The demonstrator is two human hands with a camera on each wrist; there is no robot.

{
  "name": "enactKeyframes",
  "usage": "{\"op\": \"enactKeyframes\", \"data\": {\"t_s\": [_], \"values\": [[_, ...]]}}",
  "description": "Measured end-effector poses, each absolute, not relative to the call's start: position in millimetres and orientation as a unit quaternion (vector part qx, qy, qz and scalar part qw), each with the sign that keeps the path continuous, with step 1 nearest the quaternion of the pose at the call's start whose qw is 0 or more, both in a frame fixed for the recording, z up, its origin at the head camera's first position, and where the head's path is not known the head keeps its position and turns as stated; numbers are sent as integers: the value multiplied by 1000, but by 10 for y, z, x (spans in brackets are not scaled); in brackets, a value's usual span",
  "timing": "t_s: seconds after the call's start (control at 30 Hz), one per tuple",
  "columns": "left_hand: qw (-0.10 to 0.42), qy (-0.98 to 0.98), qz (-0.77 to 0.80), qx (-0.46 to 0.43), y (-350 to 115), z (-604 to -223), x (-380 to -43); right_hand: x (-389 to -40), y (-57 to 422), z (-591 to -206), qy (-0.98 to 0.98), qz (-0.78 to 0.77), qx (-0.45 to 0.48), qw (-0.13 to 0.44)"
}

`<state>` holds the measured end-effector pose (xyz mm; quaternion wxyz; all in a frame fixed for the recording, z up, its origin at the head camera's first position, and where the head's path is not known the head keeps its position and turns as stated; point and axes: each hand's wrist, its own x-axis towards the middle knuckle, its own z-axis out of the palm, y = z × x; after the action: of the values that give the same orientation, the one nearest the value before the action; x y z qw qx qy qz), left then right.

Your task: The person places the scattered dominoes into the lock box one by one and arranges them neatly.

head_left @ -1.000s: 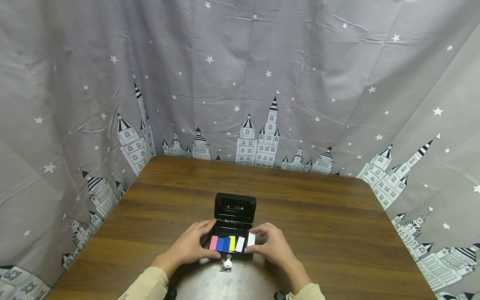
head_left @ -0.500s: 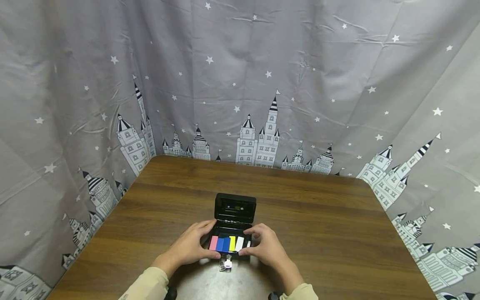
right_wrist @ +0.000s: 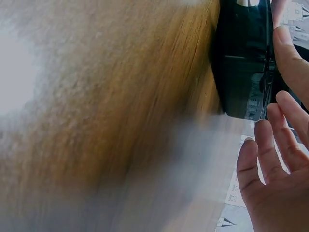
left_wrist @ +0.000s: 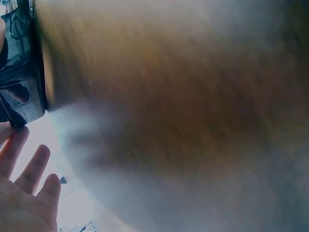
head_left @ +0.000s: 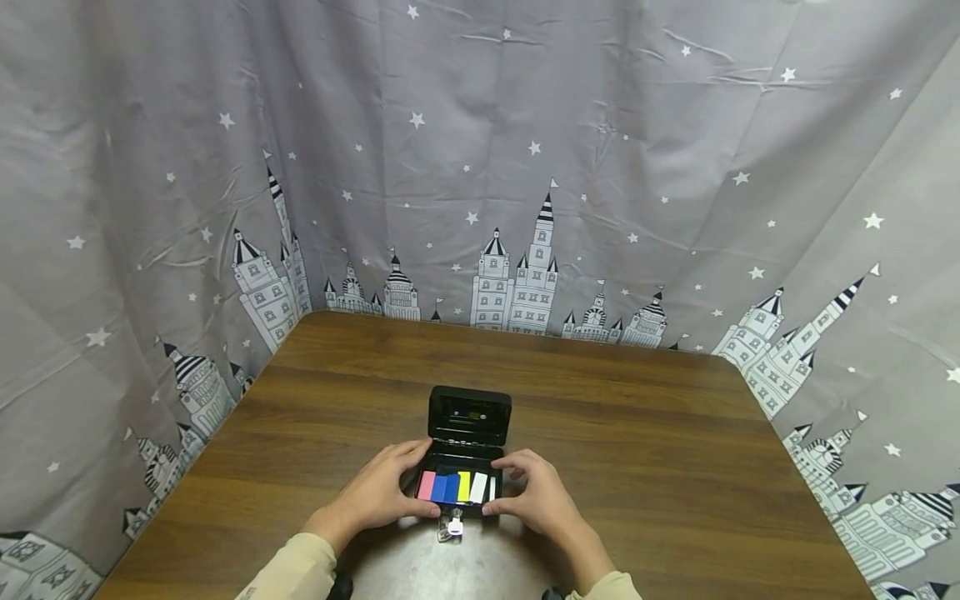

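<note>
A small black cash box [head_left: 467, 457] stands with its lid raised. Pink [head_left: 427, 486], blue [head_left: 446, 487], yellow [head_left: 464, 486] and white [head_left: 478, 487] blocks lie side by side inside. A narrow white block [head_left: 492, 489] sits at the right end. My left hand [head_left: 378, 490] grips the box's left end, thumb at the front edge and forefinger near the back. My right hand [head_left: 536, 492] spans the right end the same way, and its thumb rests at the front rim. In the right wrist view the other fingers [right_wrist: 264, 145] are spread behind the box corner.
Keys with a white tag [head_left: 454, 527] hang at the front of the box. The brown wooden table [head_left: 637, 450] is backed by a grey curtain [head_left: 600, 150] with castles and stars. A bright patch of light lies on the table's front.
My right hand has brought the last white block leftward into the box's right end, then shifted slightly right to the box's edge. My left hand has stayed on the box.
</note>
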<state>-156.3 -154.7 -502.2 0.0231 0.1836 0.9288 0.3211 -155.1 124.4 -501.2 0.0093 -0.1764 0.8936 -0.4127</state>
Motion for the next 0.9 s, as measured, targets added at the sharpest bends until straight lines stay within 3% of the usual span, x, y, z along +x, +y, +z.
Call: {"op": "enactKeyframes", "data": {"t_s": [0.9], "values": [[22,931,314,184,-1541,-5047,-1572,-1426,1844,-5142,901,-414,-127,-29]]}}
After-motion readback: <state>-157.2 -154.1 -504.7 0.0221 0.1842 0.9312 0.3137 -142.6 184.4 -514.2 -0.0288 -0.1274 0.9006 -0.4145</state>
